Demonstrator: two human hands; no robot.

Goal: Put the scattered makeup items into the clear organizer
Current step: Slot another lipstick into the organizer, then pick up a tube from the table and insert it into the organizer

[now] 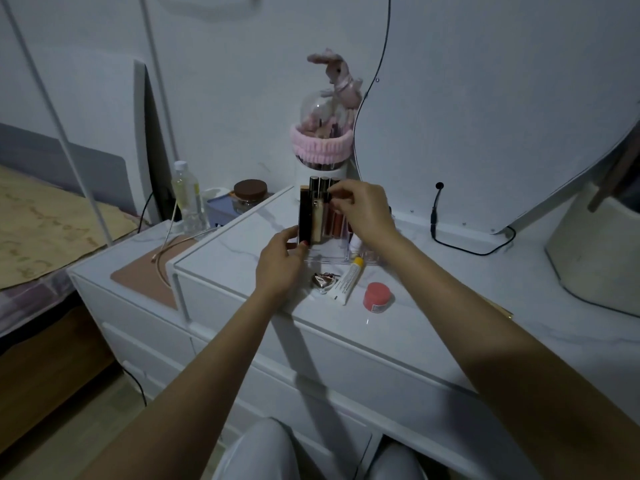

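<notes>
Knees: two pale-clad knees at the bottom edge, in front of the white dresser.
Top: white marbled dresser top, both forearms reaching over it.
Jar: a small pink jar stands alone on the top, right of the tube and apart from it.
Tube: a white tube with a yellow cap lies on the top, cap end pointing at the organizer's front edge.
Heart: a small shiny heart-shaped case lies just left of the tube, near the left wrist.
Left hand: the left hand is at the organizer's left front corner, fingers curled, thumb and fingertips against a tall dark tube at the left end of the row; a firm grip or a mere touch cannot be told.
Organizer: the clear organizer sits mid-top, between the two hands; its front section looks bare.
Row: several upright lip tubes stand side by side in the organizer's back section, dark caps up.
Right hand: the right hand is over the right end of the row, thumb and forefinger pinched on the cap of one tube there, other fingers curled.
Holder: behind the organizer, a domed brush holder with a pink band around it and a pink plush rabbit on top.
Mirror: a large mirror leans at the back right; a black cable lies on the top below it.
Side table: to the left, lower, a clear bottle and a brown-lidded jar.
</notes>
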